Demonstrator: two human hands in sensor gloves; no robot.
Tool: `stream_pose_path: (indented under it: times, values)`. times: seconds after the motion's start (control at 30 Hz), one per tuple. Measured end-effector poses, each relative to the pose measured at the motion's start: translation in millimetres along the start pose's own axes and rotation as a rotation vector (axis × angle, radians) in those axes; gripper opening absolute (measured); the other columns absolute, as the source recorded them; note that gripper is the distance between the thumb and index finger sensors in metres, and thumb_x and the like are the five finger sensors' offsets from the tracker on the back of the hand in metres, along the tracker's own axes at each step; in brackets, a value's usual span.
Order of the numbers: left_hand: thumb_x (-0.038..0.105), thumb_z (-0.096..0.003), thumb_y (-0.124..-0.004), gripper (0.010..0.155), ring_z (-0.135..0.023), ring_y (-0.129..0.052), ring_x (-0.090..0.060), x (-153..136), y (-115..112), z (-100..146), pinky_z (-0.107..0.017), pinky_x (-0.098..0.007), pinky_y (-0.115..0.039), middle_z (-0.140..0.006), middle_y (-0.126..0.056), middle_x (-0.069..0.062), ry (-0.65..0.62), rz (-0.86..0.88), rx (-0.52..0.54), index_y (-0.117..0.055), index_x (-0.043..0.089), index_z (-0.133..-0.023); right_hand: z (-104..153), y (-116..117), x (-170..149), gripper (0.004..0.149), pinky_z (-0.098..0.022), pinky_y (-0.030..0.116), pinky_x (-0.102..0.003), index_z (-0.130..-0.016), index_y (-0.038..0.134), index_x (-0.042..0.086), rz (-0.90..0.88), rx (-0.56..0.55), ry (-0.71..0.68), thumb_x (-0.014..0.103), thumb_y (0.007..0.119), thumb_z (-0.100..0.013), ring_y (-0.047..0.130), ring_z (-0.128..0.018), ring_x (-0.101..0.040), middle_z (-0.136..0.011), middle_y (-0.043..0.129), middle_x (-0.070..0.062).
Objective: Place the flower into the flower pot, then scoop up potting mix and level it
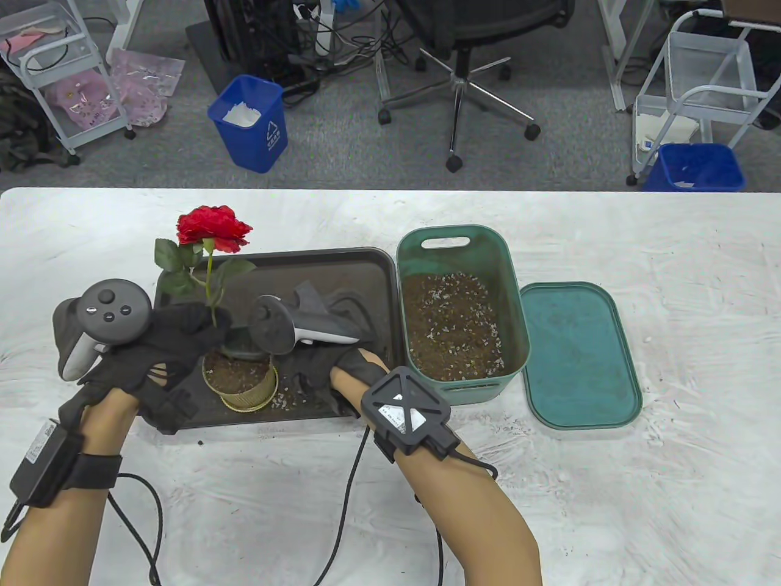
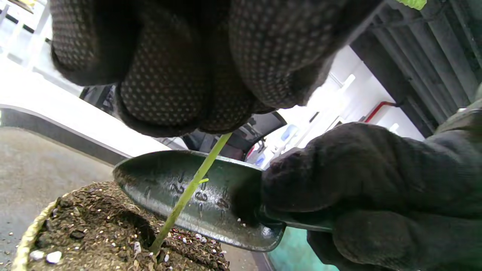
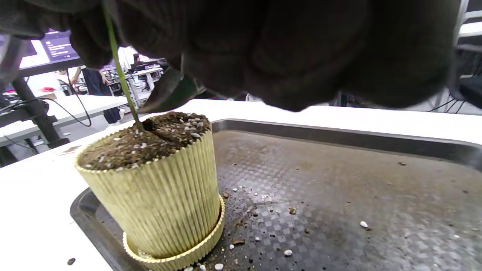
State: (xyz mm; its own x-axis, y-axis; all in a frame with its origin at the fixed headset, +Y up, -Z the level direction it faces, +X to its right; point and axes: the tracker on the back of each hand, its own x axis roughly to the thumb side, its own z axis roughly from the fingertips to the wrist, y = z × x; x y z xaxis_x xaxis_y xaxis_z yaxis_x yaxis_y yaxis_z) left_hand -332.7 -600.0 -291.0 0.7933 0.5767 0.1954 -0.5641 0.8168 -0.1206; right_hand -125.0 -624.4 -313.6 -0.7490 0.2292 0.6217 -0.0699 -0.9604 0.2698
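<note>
— What sort of place is this?

— An office or lab workroom, not a home. Grey carpet runs behind the far edge of the white table (image 1: 610,232), and a black swivel chair (image 1: 457,67) on castors stands there.

— Anything else?

— Two blue waste bins (image 1: 251,122) on the floor, one beyond the table's far right corner. White wire trolleys (image 1: 58,73) stand at both sides, and a tangle of cables (image 1: 341,43) lies by dark equipment.

— And the wrist cameras?

— The right wrist view shows more white desks (image 3: 56,109) in the distance, a lit screen (image 3: 60,47) and a person standing there. The left wrist view shows bright ceiling lights (image 2: 346,81).
</note>
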Motion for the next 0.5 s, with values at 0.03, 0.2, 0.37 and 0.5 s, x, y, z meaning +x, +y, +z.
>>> stream_pose_path:
  times: [0.03, 0.2, 0.37, 0.5]
  values:
    - [0.033, -0.0336, -0.092, 0.041, -0.045, -0.109, -0.028, 0, 0, 0, -0.044, -0.045, -0.089, -0.067, -0.103, -0.001, 0.002, -0.001, 0.002, -0.095, 0.029, -0.074, -5, 2, -3, 0.052, -0.026, 0.090, -0.052, -0.086, 0.065, 0.029, 0.014, 0.041, -0.002, 0.026, 0.068, -0.034, 0.099, -0.032, -0.025, -0.049, 0.096, -0.003]
    - [0.033, -0.0338, -0.091, 0.041, -0.046, -0.109, -0.028, -2, 0, -1, -0.044, -0.045, -0.089, -0.067, -0.103, -0.001, 0.008, 0.005, 0.007, -0.095, 0.028, -0.074, -20, 4, -8, 0.051, -0.020, 0.089, -0.051, -0.084, 0.066, 0.030, -0.022, 0.196, 0.035, 0.026, 0.067, -0.034, 0.098, -0.026, -0.026, -0.047, 0.096, -0.004]
    - [0.033, -0.0340, -0.091, 0.041, -0.045, -0.109, -0.028, -6, -2, -2, -0.044, -0.045, -0.089, -0.067, -0.103, 0.000, 0.009, 0.035, 0.026, -0.095, 0.028, -0.075, -36, 8, -11, 0.047, 0.002, 0.085, -0.046, -0.082, 0.068, 0.028, -0.110, 0.336, 0.133, 0.029, 0.066, -0.036, 0.095, -0.006, -0.023, -0.036, 0.097, -0.004]
    - [0.033, -0.0340, -0.091, 0.041, -0.045, -0.109, -0.028, -7, -2, -2, -0.044, -0.045, -0.089, -0.067, -0.102, 0.000, 0.018, 0.049, 0.038, -0.095, 0.028, -0.074, -33, 13, -12, 0.047, 0.003, 0.086, -0.046, -0.083, 0.065, 0.029, -0.105, 0.338, 0.191, 0.029, 0.065, -0.036, 0.095, -0.006, -0.023, -0.035, 0.095, -0.003]
